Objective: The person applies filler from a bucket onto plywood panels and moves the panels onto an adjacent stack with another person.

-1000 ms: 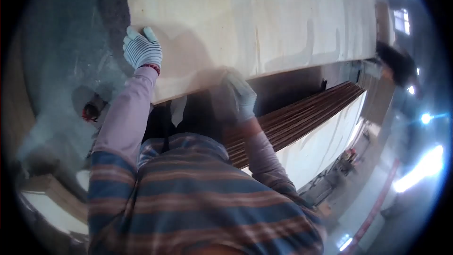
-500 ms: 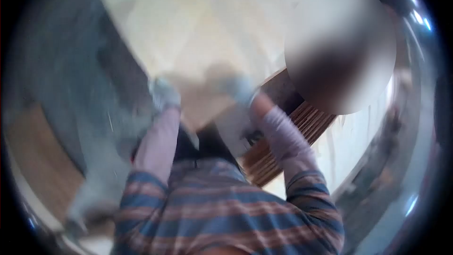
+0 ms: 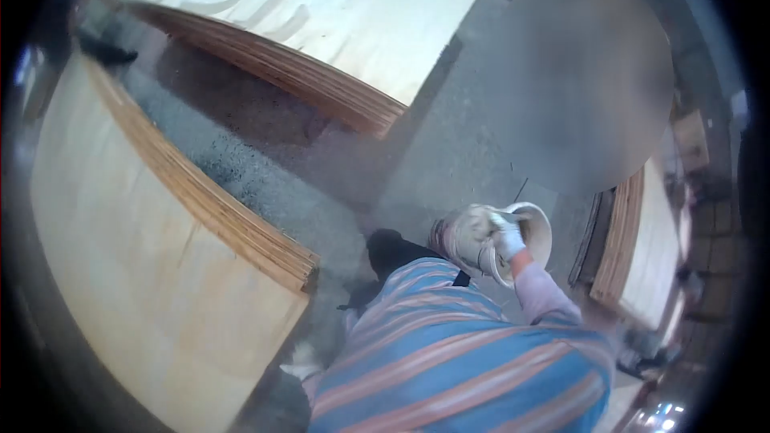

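My right hand (image 3: 507, 239), in a white glove, reaches to the mouth of a white bucket (image 3: 542, 228). Its fingers are closed round what looks like a flat grey tool (image 3: 518, 216), partly hidden. Pale, crusted material (image 3: 473, 228) covers the part of the container left of the hand; whether it belongs to the same bucket I cannot tell. Low on the left, beside my striped shirt, a small pale shape (image 3: 301, 365) with a bit of sleeve seems to be my left hand. Its fingers cannot be made out.
A stack of plywood sheets (image 3: 168, 265) stands at the left, another stack (image 3: 337, 24) farther ahead. A smaller stack (image 3: 642, 256) lies right of the bucket. Grey concrete floor (image 3: 433, 152) runs between them. A blurred patch hides the upper right.
My view has swung away from the pale sheet where both gloved hands were. The right hand is now at the bucket; the left has dropped back to my side.
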Tool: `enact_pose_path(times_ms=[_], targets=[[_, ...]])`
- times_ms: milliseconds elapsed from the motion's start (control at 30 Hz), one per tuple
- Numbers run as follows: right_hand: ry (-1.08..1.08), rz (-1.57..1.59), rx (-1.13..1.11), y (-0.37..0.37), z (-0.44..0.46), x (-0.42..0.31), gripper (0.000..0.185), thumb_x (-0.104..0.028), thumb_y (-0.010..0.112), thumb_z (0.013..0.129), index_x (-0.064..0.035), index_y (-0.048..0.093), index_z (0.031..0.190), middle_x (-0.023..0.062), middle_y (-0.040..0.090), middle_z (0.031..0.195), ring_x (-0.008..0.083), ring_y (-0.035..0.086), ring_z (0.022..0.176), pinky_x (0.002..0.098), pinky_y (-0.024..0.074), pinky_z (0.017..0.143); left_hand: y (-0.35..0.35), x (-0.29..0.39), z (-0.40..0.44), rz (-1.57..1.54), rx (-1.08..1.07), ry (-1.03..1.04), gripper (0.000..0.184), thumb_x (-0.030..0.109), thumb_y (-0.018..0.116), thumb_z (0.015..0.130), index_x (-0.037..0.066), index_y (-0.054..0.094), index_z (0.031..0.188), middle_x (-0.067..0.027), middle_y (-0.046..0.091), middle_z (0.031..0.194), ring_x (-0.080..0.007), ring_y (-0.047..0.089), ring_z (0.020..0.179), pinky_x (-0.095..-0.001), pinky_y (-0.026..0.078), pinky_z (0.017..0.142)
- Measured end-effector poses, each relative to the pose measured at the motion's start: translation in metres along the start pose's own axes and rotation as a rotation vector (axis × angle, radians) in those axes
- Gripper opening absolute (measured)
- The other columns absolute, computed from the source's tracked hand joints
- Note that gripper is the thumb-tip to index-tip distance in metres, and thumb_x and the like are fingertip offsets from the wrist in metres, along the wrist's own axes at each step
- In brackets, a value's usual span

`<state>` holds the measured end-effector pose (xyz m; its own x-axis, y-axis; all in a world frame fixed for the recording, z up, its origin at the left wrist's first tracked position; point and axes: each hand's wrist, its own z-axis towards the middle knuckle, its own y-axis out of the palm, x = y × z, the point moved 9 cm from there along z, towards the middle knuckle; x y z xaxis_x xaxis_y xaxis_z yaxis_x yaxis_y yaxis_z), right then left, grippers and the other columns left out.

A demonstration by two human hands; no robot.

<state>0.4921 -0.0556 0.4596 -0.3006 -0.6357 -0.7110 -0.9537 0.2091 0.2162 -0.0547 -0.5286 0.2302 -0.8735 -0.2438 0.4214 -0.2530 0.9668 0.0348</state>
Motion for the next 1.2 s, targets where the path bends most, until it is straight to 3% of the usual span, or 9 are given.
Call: enact_pose_path(times_ms=[233, 433, 600, 700, 833, 933, 1067, 1133, 1200], targets=[[-0.262, -1.050, 0.749, -0.250, 0.028, 0.064, 0.048, -0.034, 0.046, 0.093, -0.0016, 0.048, 0.128, 0.0140, 0.058, 0.121, 0.0291, 0.056, 0.109, 0.0392, 0.0394, 0.100, 0.018, 0.044, 0.006, 0.258, -0.068, -0.078, 0.060, 0.059, 0.040, 0.091, 0.014, 0.047, 0.129, -0.0065, 0.057, 0.124, -0.0307, 0.055, 0.111, -0.0478, 0.051, 0.085], [-0.761, -0.950, -0.343, 0.203, 0.059, 0.029, 0.032, -0.023, 0.050, 0.091, -0.0012, 0.059, 0.113, 0.0186, 0.061, 0.113, 0.0302, 0.058, 0.106, 0.0349, 0.0417, 0.095, 0.068, 0.035, -0.069, -0.253, -0.334, -0.012, 0.062, 0.057, 0.032, 0.095, 0.011, 0.041, 0.136, -0.0110, 0.048, 0.135, -0.0316, 0.049, 0.121, -0.0535, 0.044, 0.098], [-0.166, -1.147, -0.925, 0.413, 0.028, 0.210, 0.059, -0.053, 0.044, 0.092, -0.0014, 0.060, 0.116, 0.0254, 0.063, 0.109, 0.0397, 0.056, 0.108, 0.0437, 0.0429, 0.094, 0.270, -0.044, -0.177, -0.045, -0.439, -0.120, 0.070, 0.061, 0.020, 0.095, 0.010, 0.036, 0.140, -0.0120, 0.044, 0.140, -0.0310, 0.043, 0.126, -0.0482, 0.036, 0.106], [-0.781, -1.705, -0.386, 0.442, 0.100, 0.102, 0.030, -0.021, 0.041, 0.090, -0.0062, 0.063, 0.077, 0.0196, 0.064, 0.071, 0.0327, 0.065, 0.063, 0.0479, 0.0507, 0.055, 0.384, -0.138, -0.122, -0.066, -0.729, -0.300, 0.072, 0.064, 0.025, 0.093, 0.010, 0.040, 0.138, -0.0113, 0.046, 0.137, -0.0297, 0.045, 0.122, -0.0442, 0.040, 0.102], [-0.487, -1.611, -0.006, 0.409, 0.191, 0.021, 0.035, -0.025, 0.031, 0.096, -0.0026, 0.056, 0.105, 0.0272, 0.065, 0.091, 0.0413, 0.064, 0.083, 0.0515, 0.0494, 0.073, 0.437, -0.200, -0.126, 0.254, -1.388, -0.557, 0.040, 0.040, 0.040, 0.093, 0.007, 0.055, 0.110, -0.0117, 0.061, 0.097, -0.0298, 0.058, 0.088, -0.0412, 0.048, 0.079], [-0.432, -1.685, 0.169, 0.410, 0.227, -0.033, 0.033, -0.023, 0.033, 0.095, -0.0014, 0.050, 0.113, 0.0280, 0.063, 0.101, 0.0434, 0.063, 0.088, 0.0515, 0.0489, 0.076, 0.334, -0.019, -0.026, 0.388, -0.854, 0.277, 0.035, 0.032, 0.043, 0.091, 0.004, 0.055, 0.108, -0.0137, 0.061, 0.099, -0.0295, 0.059, 0.087, -0.0409, 0.049, 0.076], [-0.465, -1.633, 0.154, 0.389, 0.299, -0.013, 0.036, -0.023, 0.035, 0.093, 0.0017, 0.051, 0.114, 0.0279, 0.064, 0.096, 0.0439, 0.062, 0.090, 0.0506, 0.0479, 0.077, 0.031, 0.250, -0.065, 0.183, 0.955, 1.227, 0.030, 0.022, 0.046, 0.088, -0.001, 0.056, 0.105, -0.0163, 0.062, 0.101, -0.0290, 0.061, 0.085, -0.0404, 0.052, 0.073], [-0.463, -1.636, 0.012, 0.384, 0.326, 0.009, 0.042, -0.024, 0.036, 0.094, 0.0073, 0.049, 0.118, 0.0282, 0.064, 0.091, 0.0437, 0.063, 0.089, 0.0501, 0.0475, 0.077, 0.020, 0.247, -0.109, -0.098, 1.085, 1.010, 0.046, 0.028, 0.043, 0.093, -0.005, 0.046, 0.125, -0.0162, 0.055, 0.122, -0.0296, 0.058, 0.094, -0.0387, 0.050, 0.084], [-0.593, -1.935, -0.088, 0.372, 0.384, 0.079, 0.051, -0.032, 0.033, 0.097, 0.0117, 0.055, 0.112, 0.0295, 0.064, 0.092, 0.0436, 0.063, 0.087, 0.0503, 0.0473, 0.077, 0.068, 0.265, -0.066, -0.604, -0.082, 1.195, 0.050, 0.038, 0.041, 0.095, 0.006, 0.042, 0.133, -0.0166, 0.049, 0.131, -0.0307, 0.054, 0.110, -0.0440, 0.049, 0.090]])
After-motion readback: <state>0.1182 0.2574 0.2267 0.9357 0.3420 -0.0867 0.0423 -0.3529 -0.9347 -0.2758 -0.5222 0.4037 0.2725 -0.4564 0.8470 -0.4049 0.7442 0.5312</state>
